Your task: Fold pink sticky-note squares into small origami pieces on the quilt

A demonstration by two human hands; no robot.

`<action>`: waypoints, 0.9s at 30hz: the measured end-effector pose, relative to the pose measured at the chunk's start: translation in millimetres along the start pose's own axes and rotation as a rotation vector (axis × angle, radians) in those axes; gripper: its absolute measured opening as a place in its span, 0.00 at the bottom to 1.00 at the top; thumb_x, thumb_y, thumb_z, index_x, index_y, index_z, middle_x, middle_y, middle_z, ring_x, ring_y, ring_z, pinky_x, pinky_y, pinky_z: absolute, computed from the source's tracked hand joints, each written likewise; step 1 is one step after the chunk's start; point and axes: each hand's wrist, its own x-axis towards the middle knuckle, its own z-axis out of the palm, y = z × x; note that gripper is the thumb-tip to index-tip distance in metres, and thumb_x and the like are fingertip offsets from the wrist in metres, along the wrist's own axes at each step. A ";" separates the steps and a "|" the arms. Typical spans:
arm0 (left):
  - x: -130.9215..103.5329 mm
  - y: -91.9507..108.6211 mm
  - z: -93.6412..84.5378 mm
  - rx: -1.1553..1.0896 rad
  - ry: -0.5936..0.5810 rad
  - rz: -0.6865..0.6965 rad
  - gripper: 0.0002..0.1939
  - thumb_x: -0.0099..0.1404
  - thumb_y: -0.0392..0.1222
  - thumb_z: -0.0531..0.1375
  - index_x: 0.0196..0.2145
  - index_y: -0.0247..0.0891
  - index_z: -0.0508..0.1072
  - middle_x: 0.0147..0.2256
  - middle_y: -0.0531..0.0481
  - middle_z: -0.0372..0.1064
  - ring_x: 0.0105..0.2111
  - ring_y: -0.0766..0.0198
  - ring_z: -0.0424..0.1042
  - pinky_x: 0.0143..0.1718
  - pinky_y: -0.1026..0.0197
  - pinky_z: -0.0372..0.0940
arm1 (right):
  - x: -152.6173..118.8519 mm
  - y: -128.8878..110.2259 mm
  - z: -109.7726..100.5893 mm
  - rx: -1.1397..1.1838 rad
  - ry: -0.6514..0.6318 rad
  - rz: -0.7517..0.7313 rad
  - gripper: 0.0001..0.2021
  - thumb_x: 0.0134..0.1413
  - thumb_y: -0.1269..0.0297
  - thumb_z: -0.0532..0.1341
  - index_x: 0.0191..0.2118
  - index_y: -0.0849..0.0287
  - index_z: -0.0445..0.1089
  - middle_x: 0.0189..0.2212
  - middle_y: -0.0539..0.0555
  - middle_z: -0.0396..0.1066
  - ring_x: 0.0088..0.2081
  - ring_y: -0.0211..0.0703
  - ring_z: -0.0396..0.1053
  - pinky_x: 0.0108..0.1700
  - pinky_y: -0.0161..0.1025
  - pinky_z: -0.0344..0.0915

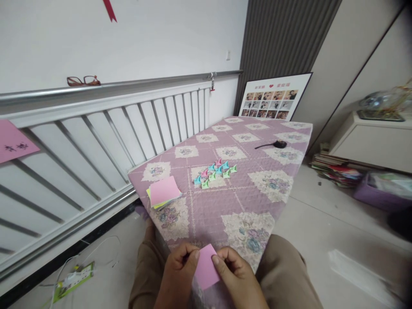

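A pink piece of paper (207, 270) is held between both hands at the near edge of the table. My left hand (183, 264) pinches its left edge, fingers curled. On the other side my right hand (234, 270) grips the right edge, thumb on top of the sheet. Beyond them, on the left of the table, lies a stack of colored paper (165, 191) with pink on top and yellow below. Several small folded paper pieces (215, 172) in pink, blue and green stand grouped near the table's middle.
The table (209, 219) wears a purple floral cloth. A black object with a cord (280, 144) lies at its far right. A white radiator (141, 124) runs along the left, with glasses (84, 80) on the pipe above. A framed photo board (273, 98) leans behind.
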 end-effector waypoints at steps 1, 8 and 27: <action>0.0 1.0 0.2 -0.006 0.003 0.003 0.16 0.61 0.53 0.57 0.26 0.36 0.70 0.22 0.54 0.60 0.23 0.67 0.57 0.26 0.65 0.53 | 0.5 0.2 -0.5 0.001 0.002 0.005 0.17 0.48 0.48 0.62 0.23 0.57 0.64 0.20 0.46 0.59 0.24 0.36 0.56 0.28 0.33 0.56; 0.2 5.1 2.4 -0.053 0.012 -0.077 0.18 0.62 0.54 0.55 0.23 0.37 0.66 0.20 0.56 0.55 0.23 0.67 0.53 0.25 0.65 0.50 | -0.4 0.4 -2.5 0.021 -0.012 0.027 0.19 0.48 0.45 0.62 0.25 0.58 0.66 0.20 0.46 0.60 0.25 0.36 0.56 0.28 0.32 0.56; 2.0 2.0 1.8 -0.039 -0.067 -0.156 0.10 0.56 0.46 0.59 0.26 0.36 0.67 0.19 0.56 0.59 0.21 0.69 0.56 0.23 0.66 0.51 | -4.7 -7.0 -1.3 -0.122 -0.112 0.016 0.18 0.50 0.47 0.58 0.22 0.58 0.63 0.19 0.46 0.57 0.24 0.35 0.54 0.26 0.32 0.53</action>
